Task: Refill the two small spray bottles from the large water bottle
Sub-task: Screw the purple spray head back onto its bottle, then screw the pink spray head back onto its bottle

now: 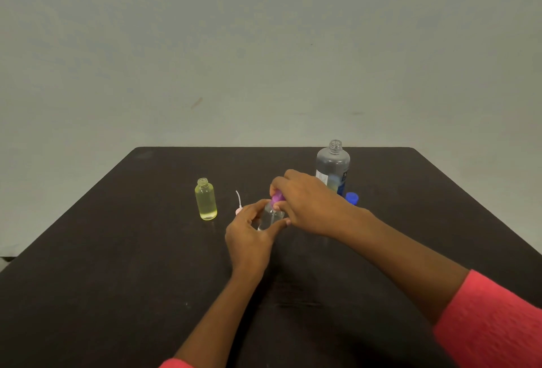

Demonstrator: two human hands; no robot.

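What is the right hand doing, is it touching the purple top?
Touching. The head view shows the right hand pinching the purple top on the clear little bottle, with no gap. The left hand holds that bottle's body.

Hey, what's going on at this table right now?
A person is working on a small clear spray bottle: the left hand holds its body and the right hand grips its purple top. The yellow spray bottle stands open, its pink sprayer lying beside it. The large water bottle stands uncapped, blue cap beside it.
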